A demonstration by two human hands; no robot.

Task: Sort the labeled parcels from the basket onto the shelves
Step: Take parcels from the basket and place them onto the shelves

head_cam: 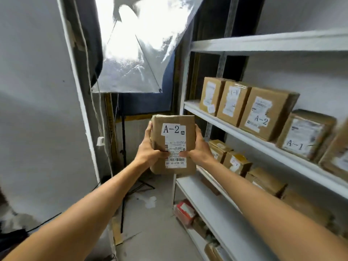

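I hold a brown cardboard parcel (174, 129) upright in front of me, its white label reading A-2 facing me. My left hand (150, 146) grips its left side with the thumb across the label's lower part. My right hand (197, 146) grips its right side the same way. The parcel hangs in the air just left of the white shelf unit (235, 129). On that shelf stand several brown parcels, one marked A-2 (267, 113) and one marked A-1 (305, 134). The basket is not in view.
More parcels (237, 162) sit on the shelf below, and a red-and-white pack (185, 211) lies on the lowest level. A softbox light (135, 53) on a black stand (123, 166) fills the corner ahead. A white wall panel (37, 110) closes the left side.
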